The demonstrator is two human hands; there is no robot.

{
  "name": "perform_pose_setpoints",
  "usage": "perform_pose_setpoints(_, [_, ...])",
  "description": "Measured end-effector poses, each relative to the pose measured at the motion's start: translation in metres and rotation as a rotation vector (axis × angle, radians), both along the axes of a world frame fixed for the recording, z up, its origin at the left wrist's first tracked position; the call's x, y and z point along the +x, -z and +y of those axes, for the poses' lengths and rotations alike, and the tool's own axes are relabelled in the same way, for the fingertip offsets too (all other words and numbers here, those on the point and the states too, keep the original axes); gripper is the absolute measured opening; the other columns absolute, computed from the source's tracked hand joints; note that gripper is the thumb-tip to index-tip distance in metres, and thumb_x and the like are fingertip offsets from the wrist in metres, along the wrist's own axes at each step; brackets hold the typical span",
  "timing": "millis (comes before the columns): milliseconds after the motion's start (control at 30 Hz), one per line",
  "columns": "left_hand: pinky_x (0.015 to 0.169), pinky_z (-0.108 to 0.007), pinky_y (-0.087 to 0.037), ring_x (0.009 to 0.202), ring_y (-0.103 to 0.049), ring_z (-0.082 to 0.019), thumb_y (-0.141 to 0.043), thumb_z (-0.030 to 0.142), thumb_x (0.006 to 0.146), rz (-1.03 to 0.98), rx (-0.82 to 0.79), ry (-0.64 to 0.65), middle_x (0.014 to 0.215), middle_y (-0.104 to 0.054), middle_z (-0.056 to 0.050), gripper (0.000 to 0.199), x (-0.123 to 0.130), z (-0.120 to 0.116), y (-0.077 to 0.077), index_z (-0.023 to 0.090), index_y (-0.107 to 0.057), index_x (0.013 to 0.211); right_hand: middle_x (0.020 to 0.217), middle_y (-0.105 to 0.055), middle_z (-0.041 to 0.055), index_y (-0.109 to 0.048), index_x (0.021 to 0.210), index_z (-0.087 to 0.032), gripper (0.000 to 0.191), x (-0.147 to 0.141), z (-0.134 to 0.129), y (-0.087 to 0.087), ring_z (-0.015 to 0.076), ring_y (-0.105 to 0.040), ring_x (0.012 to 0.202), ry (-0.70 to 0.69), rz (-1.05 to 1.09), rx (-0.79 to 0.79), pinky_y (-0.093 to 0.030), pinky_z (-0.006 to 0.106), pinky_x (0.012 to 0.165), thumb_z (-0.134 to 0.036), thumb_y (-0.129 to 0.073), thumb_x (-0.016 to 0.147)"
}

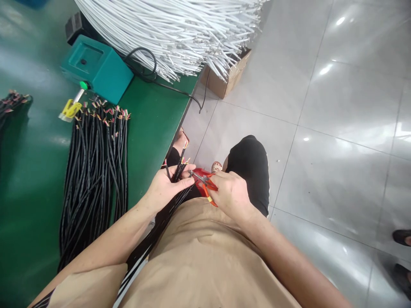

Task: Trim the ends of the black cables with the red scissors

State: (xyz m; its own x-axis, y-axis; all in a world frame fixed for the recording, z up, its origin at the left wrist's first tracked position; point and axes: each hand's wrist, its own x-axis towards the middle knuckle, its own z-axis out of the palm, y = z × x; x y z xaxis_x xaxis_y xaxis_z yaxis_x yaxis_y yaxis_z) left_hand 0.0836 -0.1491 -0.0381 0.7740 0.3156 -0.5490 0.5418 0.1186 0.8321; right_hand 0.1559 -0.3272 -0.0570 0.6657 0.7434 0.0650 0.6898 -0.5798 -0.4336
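Observation:
Several thin black cables [178,167] with coloured wire ends are gripped in my left hand [160,190], just above my lap. They trail back under my left forearm. My right hand [230,191] is closed around orange-red handled wire cutters [208,185]. The metal jaws of the cutters reach my left fingertips beside the cable ends; whether they bite on a wire is too small to tell. Beneath the cutters, a red object [198,174] is partly hidden by my hands.
On the green table [150,111] to my left lie a bundle of black cables [94,167], a teal machine [96,68] with a yellow-tipped part, and a black cord. White cables [180,34] overhang a cardboard box [229,79]. Another person's feet [403,237] show at right.

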Motion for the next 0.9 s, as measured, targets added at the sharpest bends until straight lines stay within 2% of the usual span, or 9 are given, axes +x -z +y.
perform_pose_setpoints(100, [0.071,-0.024,-0.045,0.066,-0.050,-0.009,-0.078,0.029,0.065,0.004,-0.005,0.008,0.071,-0.056,0.003,0.040,-0.0001,0.0008,0.0006,0.022,-0.073,0.103,0.069,-0.059,0.0020,-0.061,0.069,-0.018,0.029,0.0021,0.0011,-0.0002,0.0131,-0.045,0.060,0.035,0.035,0.067,-0.028,0.030,0.062,-0.042,-0.055,0.086])
perform_pose_setpoints(400, [0.072,-0.024,-0.046,0.065,-0.049,-0.010,-0.079,0.029,0.063,0.015,0.052,0.033,0.070,-0.056,0.003,0.041,0.0008,0.0008,-0.0006,0.021,-0.073,0.103,0.071,-0.059,0.0035,-0.061,0.070,-0.017,0.020,0.0026,0.0011,-0.0017,0.0156,-0.046,0.063,-0.044,-0.101,-0.030,-0.027,0.032,0.063,-0.024,-0.051,0.085])
perform_pose_setpoints(600, [0.070,-0.023,-0.045,0.066,-0.049,-0.009,-0.080,0.030,0.063,0.027,0.048,0.029,0.071,-0.057,0.003,0.041,0.0007,0.0006,0.0003,0.022,-0.074,0.102,0.070,-0.060,0.0051,-0.062,0.070,-0.016,0.021,-0.0011,0.0002,0.0015,0.0171,-0.050,0.063,-0.069,-0.165,-0.054,-0.027,0.033,0.062,-0.024,-0.051,0.087])
perform_pose_setpoints(733, [0.073,-0.023,-0.046,0.068,-0.051,-0.010,-0.079,0.031,0.064,0.045,0.061,0.045,0.072,-0.057,0.003,0.040,-0.0001,0.0002,0.0002,0.021,-0.073,0.103,0.063,-0.058,0.0032,-0.060,0.064,-0.016,0.024,-0.0025,-0.0003,0.0063,0.0147,-0.046,0.056,-0.061,-0.191,-0.036,-0.027,0.032,0.060,-0.021,-0.052,0.086])
perform_pose_setpoints(800, [0.075,-0.024,-0.046,0.069,-0.052,-0.010,-0.079,0.031,0.065,0.036,0.045,0.037,0.073,-0.058,0.003,0.040,-0.0008,0.0000,0.0017,0.021,-0.073,0.103,0.060,-0.055,0.0015,-0.057,0.060,-0.017,0.027,-0.0017,0.0002,0.0071,0.0124,-0.041,0.053,-0.033,-0.153,-0.004,-0.026,0.031,0.059,-0.022,-0.053,0.086])
perform_pose_setpoints(900, [0.075,-0.023,-0.046,0.070,-0.053,-0.009,-0.080,0.030,0.064,0.001,-0.017,-0.009,0.074,-0.058,0.003,0.039,-0.0019,0.0000,0.0055,0.023,-0.073,0.102,0.057,-0.048,-0.0024,-0.048,0.055,-0.018,0.034,0.0014,0.0034,0.0042,0.0096,-0.033,0.051,0.102,0.046,0.119,-0.028,0.029,0.058,-0.029,-0.057,0.085])
